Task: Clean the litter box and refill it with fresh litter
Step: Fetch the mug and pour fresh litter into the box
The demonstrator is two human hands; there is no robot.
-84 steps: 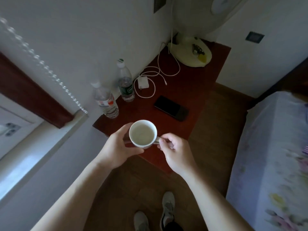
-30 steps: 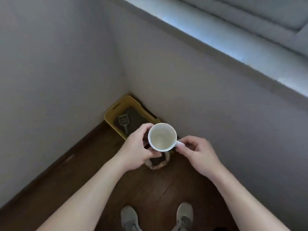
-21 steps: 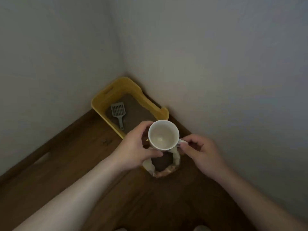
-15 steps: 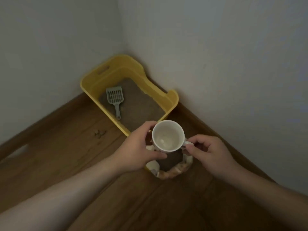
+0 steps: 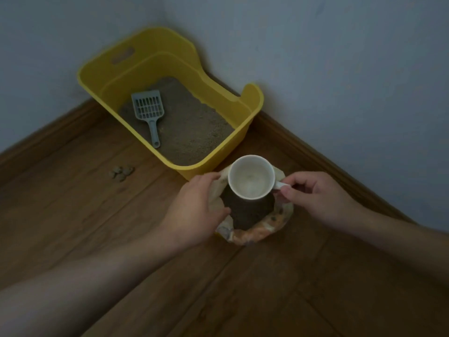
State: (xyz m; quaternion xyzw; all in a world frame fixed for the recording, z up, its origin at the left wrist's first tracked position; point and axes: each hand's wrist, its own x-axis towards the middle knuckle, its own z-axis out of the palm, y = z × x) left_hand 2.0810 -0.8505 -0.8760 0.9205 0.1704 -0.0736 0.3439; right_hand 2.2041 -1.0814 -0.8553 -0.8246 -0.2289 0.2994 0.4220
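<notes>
A yellow litter box (image 5: 245,117) stands in the room's corner with grey-brown litter inside. A grey slotted scoop (image 5: 148,110) lies on that litter at the left. In front of the box an open bag of dark litter (image 5: 257,231) sits on the floor. An empty white mug (image 5: 250,177) hangs just above the bag's mouth. My right hand (image 5: 315,198) pinches the mug's handle. My left hand (image 5: 194,205) is off the mug and grips the bag's left rim, thumb at the opening.
A few small grey clumps (image 5: 121,173) lie on the wooden floor (image 5: 73,215) left of the box. Walls (image 5: 340,69) and a wooden skirting board close in behind and to the right of the box.
I turned from the nightstand to the corner and came down close to the box. The mug sank to the bag's mouth. My left hand left the mug and took the bag's rim.
</notes>
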